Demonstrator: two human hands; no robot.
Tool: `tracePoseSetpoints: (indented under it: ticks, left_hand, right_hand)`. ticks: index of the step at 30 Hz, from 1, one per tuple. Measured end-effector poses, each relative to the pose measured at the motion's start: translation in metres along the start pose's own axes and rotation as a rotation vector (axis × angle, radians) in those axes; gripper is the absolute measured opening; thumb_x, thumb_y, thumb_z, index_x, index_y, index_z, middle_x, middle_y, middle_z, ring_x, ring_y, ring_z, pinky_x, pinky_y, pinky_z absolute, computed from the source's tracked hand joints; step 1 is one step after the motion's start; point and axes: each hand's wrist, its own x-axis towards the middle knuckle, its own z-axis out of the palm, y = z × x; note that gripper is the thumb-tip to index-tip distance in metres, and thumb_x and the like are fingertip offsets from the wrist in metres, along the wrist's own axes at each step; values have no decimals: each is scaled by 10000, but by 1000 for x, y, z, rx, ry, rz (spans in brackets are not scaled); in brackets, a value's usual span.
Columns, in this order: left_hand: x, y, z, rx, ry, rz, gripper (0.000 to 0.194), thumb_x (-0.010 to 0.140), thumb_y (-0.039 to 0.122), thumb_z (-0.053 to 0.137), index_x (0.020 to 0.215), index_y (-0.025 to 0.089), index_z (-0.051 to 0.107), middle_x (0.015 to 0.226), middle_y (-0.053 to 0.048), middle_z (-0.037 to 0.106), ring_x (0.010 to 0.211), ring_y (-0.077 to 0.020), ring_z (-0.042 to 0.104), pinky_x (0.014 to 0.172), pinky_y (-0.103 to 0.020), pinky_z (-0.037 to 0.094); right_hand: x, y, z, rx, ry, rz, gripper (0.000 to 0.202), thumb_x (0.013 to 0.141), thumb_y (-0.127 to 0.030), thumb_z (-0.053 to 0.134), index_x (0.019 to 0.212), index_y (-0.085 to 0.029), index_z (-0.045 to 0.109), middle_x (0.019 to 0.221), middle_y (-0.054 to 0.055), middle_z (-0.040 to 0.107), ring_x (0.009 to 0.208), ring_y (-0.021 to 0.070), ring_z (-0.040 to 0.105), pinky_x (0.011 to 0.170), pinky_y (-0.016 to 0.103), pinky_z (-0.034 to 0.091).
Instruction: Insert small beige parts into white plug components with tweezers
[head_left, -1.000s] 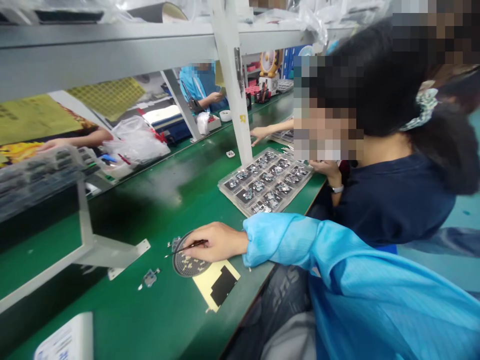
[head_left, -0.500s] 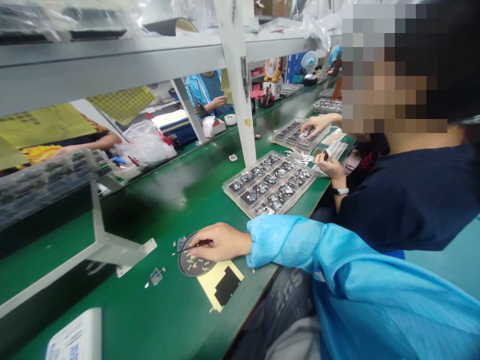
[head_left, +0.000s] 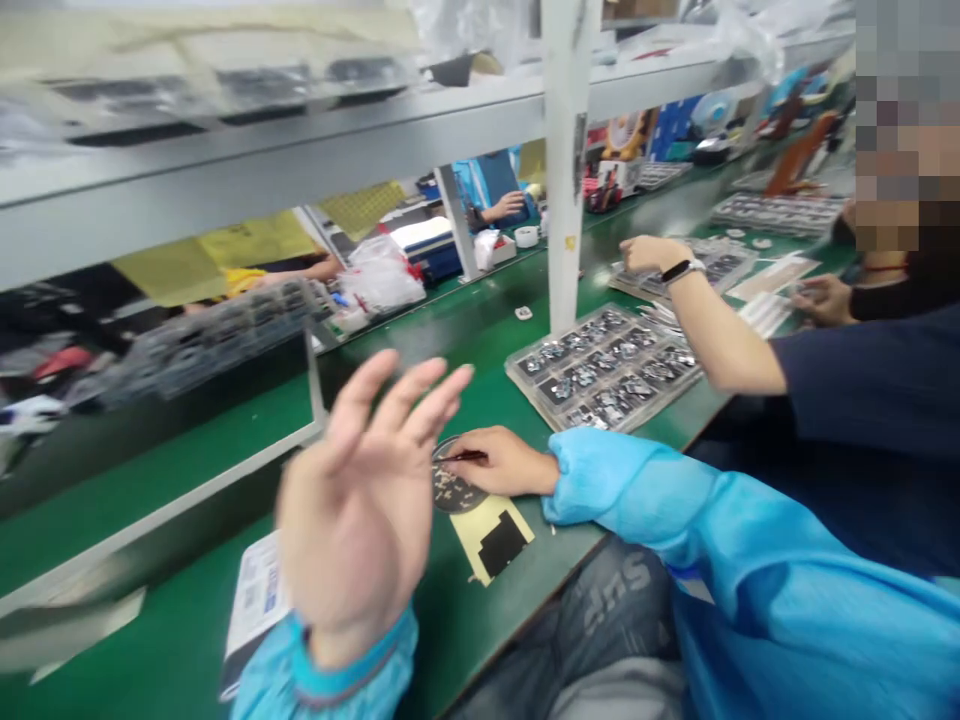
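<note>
My left hand [head_left: 367, 500] is raised close to the camera, palm showing and fingers spread, with nothing in it. My right hand [head_left: 506, 460] rests at the round dark dish [head_left: 459, 500] and grips dark tweezers [head_left: 469, 457], whose tips lie over the dish. Small pale pieces are scattered in the dish. Beside it on the bench lies a yellow sheet [head_left: 469, 530] with a black stepped shape [head_left: 504, 543] on it. Part of the dish is hidden behind my hands.
A clear compartment tray [head_left: 517, 365] of small metal parts stands beyond my right hand, next to a white post [head_left: 564, 200]. A co-worker's arm [head_left: 724, 320] reaches over another tray at the right. A white box [head_left: 251, 600] lies behind my left hand. A shelf [head_left: 300, 150] runs overhead.
My left hand has come up into view, open. The camera has turned left, so the bench things sit farther right. The co-worker's arm has reached forward. My right hand still holds the tweezers.
</note>
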Motion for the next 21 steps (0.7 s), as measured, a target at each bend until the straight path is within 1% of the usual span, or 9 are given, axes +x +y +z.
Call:
tracePoseSetpoints:
  ticks: [4, 10, 12, 13, 15, 17, 18, 19, 21]
  left_hand:
    - [6, -14, -8, 19, -56, -137, 370, 959, 412, 487, 1221, 197, 633, 1260, -137, 696, 1249, -343, 646, 1104, -530, 461]
    - [6, -21, -12, 39, -63, -136, 371, 970, 438, 500, 1229, 200, 617, 1255, -130, 687, 1199, -325, 673, 1058, -487, 487]
    - [7, -24, -13, 82, -37, -98, 322, 944, 392, 601, 1211, 213, 635, 1222, -104, 682, 1145, -285, 687, 1019, -435, 513]
    - [9, -26, -14, 125, -11, -53, 307, 910, 343, 677, 1190, 220, 649, 1191, -85, 680, 1110, -252, 689, 998, -395, 524]
    - [11, -28, -15, 217, 56, 88, 326, 813, 220, 809, 1113, 227, 682, 1093, -44, 676, 1032, -183, 678, 951, -308, 537]
    - [11, -24, -16, 249, 114, 221, 347, 743, 152, 872, 1033, 226, 697, 998, -11, 674, 887, -123, 670, 850, -239, 555]
    - [9, -19, -16, 235, 119, 243, 341, 746, 157, 878, 1027, 231, 699, 944, 3, 675, 757, -92, 654, 745, -216, 560]
    - [6, -12, -16, 209, 106, 239, 324, 773, 186, 869, 1045, 243, 700, 864, 21, 669, 607, -65, 607, 616, -201, 539]
    - [-3, 5, -16, 138, 39, 168, 262, 863, 291, 808, 1101, 270, 702, 656, 58, 605, 377, -42, 449, 413, -199, 431]
  right_hand:
    - [0, -2, 1, 40, -7, -6, 179, 932, -251, 641, 1022, -164, 768, 931, 45, 786, 763, 135, 672, 726, 244, 491]
    - [-2, -5, 1, 78, -16, -3, 162, 920, -217, 632, 998, -161, 763, 921, 39, 773, 744, 133, 644, 704, 248, 480]
    - [-2, -6, 0, 80, -17, 0, 168, 922, -214, 630, 1012, -159, 760, 918, 40, 770, 728, 128, 635, 690, 246, 474]
    - [-1, -6, 0, 81, -18, -2, 171, 927, -221, 629, 1019, -159, 759, 918, 42, 769, 727, 128, 633, 688, 245, 473]
    - [-1, -7, -1, 75, -21, -7, 177, 940, -247, 629, 1024, -159, 758, 923, 48, 768, 737, 131, 635, 692, 247, 476]
    - [-1, -8, -2, 66, -23, -12, 173, 944, -266, 633, 1003, -163, 758, 926, 51, 768, 754, 136, 643, 702, 250, 480]
    - [-1, -8, -2, 62, -25, -15, 169, 944, -266, 632, 995, -166, 758, 929, 49, 769, 765, 137, 649, 712, 251, 484]
    - [-1, -8, -2, 58, -25, -17, 166, 944, -265, 631, 990, -169, 759, 934, 48, 770, 774, 138, 655, 722, 250, 488]
    - [-1, -8, -2, 50, -22, -18, 173, 945, -275, 631, 990, -171, 761, 937, 48, 772, 773, 136, 661, 725, 246, 492]
